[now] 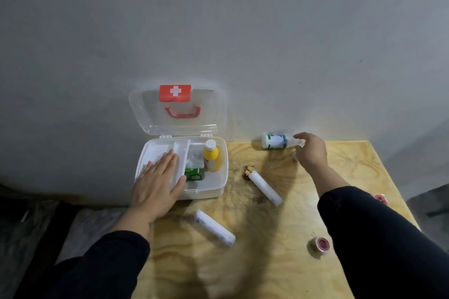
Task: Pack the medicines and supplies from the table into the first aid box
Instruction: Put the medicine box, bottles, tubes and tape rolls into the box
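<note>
The white first aid box [218,187] stands open at the table's left, its clear lid [177,114] leaning on the wall. Inside lie a yellow bottle [211,156] and a green packet [194,173]. My left hand [158,182] rests flat, fingers apart, on the box's inner tray [158,148]. My right hand [311,150] pinches the cap end of a white bottle with a green label [275,141] lying on its side near the wall. Two white bandage rolls [266,187] [215,227] lie on the wood. A tape roll [320,244] sits beside my right sleeve.
The plywood table [267,262] ends at the right, near a second red tape roll [380,198] half hidden behind my right arm. A grey wall runs behind the box. A small brown scrap [247,169] lies at the upper roll's end. Dark floor lies left of the table.
</note>
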The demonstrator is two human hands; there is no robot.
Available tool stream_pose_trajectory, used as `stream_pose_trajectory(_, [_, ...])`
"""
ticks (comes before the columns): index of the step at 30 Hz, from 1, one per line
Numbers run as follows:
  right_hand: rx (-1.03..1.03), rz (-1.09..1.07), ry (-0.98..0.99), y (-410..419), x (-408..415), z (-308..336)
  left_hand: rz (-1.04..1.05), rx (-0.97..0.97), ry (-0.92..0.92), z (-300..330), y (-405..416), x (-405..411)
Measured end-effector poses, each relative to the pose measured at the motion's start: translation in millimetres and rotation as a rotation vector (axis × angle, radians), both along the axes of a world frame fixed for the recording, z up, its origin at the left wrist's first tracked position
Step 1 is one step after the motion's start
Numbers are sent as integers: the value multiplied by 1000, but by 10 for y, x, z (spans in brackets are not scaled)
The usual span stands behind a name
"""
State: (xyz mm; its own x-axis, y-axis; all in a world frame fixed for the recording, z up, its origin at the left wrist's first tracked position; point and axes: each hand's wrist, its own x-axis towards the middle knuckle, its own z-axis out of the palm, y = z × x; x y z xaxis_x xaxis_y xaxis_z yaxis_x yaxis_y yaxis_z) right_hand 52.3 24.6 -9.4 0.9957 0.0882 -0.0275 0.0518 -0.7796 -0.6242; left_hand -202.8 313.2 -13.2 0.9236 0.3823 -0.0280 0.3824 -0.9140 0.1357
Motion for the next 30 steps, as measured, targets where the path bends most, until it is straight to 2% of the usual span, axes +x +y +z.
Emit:
stream_pose_trajectory(4, [-70,32,44,37,123,-131,13,7,31,-22,-2,5])
stream_pose_trajectory(10, [-183,111,-82,123,85,-207,20,26,46,-31,9,-11])
stream_pose_trajectory(16, [-256,127,17,78,-32,-212,17,26,38,-33,-6,-7])
stream_pose_trajectory(19, [-147,131,55,40,-47,-113,16,23,40,-19,-13,-4])
stream_pose_trajectory(23, [96,180,84,39,-76,129,11,26,36,4,-25,-14])
stream_pose_trajectory(26, [170,180,8,126,-150,294,7,25,34,16,-35,-15])
stream_pose_trajectory(30, [292,156,0,288,-338,482,8,10,32,37,-38,8])
